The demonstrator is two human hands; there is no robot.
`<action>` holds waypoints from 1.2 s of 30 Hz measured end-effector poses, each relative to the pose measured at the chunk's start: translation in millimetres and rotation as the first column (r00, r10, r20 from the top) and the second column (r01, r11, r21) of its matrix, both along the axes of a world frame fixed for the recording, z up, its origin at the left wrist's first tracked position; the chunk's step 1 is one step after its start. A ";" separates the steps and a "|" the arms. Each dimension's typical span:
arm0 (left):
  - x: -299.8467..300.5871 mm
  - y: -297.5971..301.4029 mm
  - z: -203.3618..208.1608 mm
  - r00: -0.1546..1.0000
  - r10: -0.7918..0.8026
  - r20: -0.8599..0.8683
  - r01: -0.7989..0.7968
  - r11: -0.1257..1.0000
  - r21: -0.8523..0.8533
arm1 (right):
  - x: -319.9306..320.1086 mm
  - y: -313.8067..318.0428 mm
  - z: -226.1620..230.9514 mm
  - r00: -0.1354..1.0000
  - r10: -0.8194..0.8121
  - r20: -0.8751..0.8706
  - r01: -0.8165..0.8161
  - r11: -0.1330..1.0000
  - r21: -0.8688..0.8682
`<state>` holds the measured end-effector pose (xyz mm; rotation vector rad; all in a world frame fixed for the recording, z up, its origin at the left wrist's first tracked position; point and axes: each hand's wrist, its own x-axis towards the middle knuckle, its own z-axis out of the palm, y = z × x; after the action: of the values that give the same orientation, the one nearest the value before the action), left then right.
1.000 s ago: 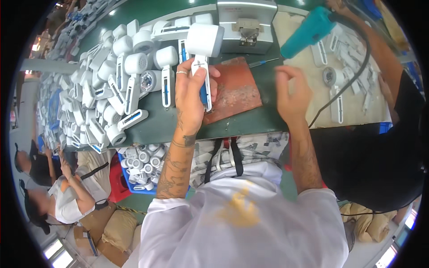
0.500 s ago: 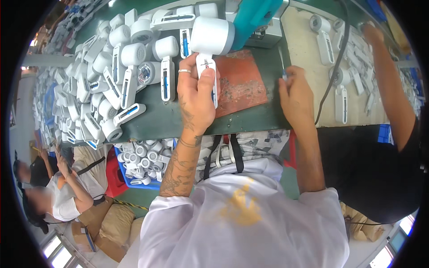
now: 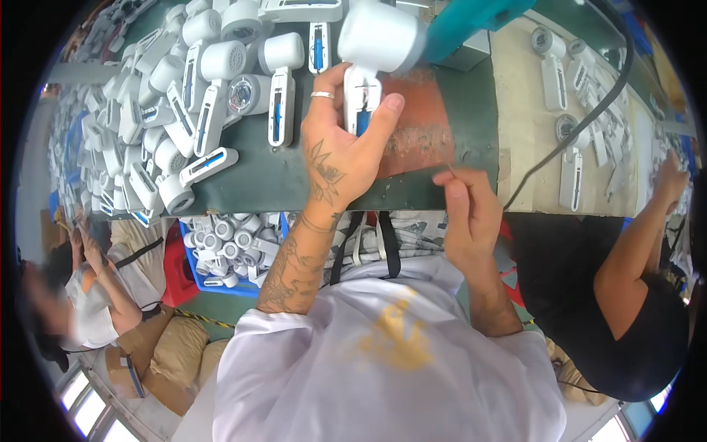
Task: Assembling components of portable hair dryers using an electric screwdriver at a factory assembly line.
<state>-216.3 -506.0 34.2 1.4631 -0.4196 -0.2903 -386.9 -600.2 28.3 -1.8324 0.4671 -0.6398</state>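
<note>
In my left hand (image 3: 342, 151) is a white hair dryer (image 3: 379, 40) with a fat round head. My fingers lie behind its handle and the thumb rests at its right edge; the handle's open face shows a blue part and some wiring inside. My right hand (image 3: 473, 214) is by the table's front edge, right of the red-brown mat (image 3: 420, 132), with thumb and forefinger pinched together. Whatever is between those fingertips is too small to make out. Left of my left hand, a similar dryer (image 3: 281, 96) lies with its handle slot showing blue.
Many white dryers (image 3: 221, 66) are heaped over the left of the green table (image 3: 254, 180). A teal tool (image 3: 471, 26) stands at the back, near a dark cable (image 3: 560, 140). A blue crate (image 3: 239, 287) of round-headed parts sits below. Co-workers are at both sides.
My right hand has come down and left, towards the table's front edge. The dryer in my left hand has shifted up and right, its thumb now off the handle face. The right-side co-worker's arm moved away.
</note>
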 end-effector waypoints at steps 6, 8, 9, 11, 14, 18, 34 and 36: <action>-2.0 -2.3 -5.3 0.950 0.014 0.313 -0.062 0.988 0.144 | 27.6 -4.1 47.7 0.997 0.068 0.034 -0.050 0.924 -0.380; -3.5 -3.8 -3.8 0.945 0.025 0.325 -0.075 0.987 0.143 | 26.5 -6.4 47.6 0.994 0.098 -0.057 -0.113 0.898 -0.425; -3.5 -4.7 -4.6 0.947 0.023 0.321 -0.073 0.987 0.144 | 28.8 -6.5 44.2 0.998 0.062 -0.019 -0.064 0.893 -0.446; -2.6 -5.8 -5.9 0.933 0.018 0.360 -0.090 0.979 0.184 | 31.3 -7.3 40.0 0.999 0.027 0.018 -0.015 0.887 -0.462; -5.6 -4.8 -0.7 0.924 -0.015 0.383 -0.080 0.970 0.231 | 29.8 -7.3 40.5 1.000 0.014 0.023 -0.002 0.883 -0.469; -4.4 -5.4 -5.6 0.925 -0.015 0.381 -0.070 0.976 0.206 | 26.9 -7.6 47.8 0.996 0.032 -0.085 -0.070 0.869 -0.490; -0.4 -1.8 -12.3 0.909 -0.013 0.416 -0.068 0.982 0.178 | 26.6 -7.9 48.5 0.992 0.021 -0.123 -0.077 0.876 -0.476; -0.5 -2.4 -11.6 0.909 -0.017 0.416 -0.069 0.979 0.190 | 27.8 -7.6 44.1 0.996 0.004 -0.089 -0.048 0.869 -0.493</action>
<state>-216.8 -508.5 22.5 1.7331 -0.7316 0.0083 -359.0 -607.8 72.4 -2.3586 0.3514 -0.7102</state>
